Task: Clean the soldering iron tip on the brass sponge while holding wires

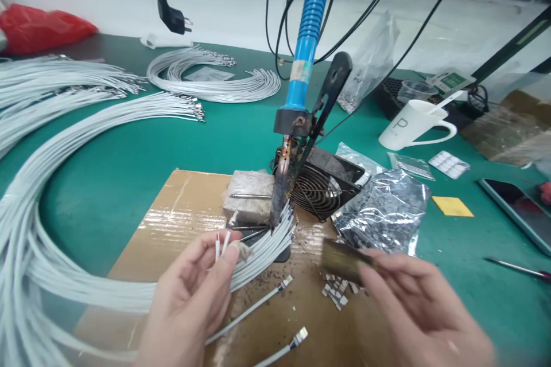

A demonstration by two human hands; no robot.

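Note:
My left hand pinches the end of a white cable whose two stripped wires stick up between thumb and fingers. My right hand grips a dark, blurred, brass-coloured tool by its end. Both hands hover over a taped cardboard sheet. Just beyond them a blue-handled soldering iron stands in a holder, tip down beside a grey block. A bundle of white cables fans out under the tip. Small metal terminals lie on the cardboard below the tool.
Large loops of white cable cover the green bench on the left and back. A small black fan, a silver foil bag, a white mug, a phone, yellow notes and a red bag lie around.

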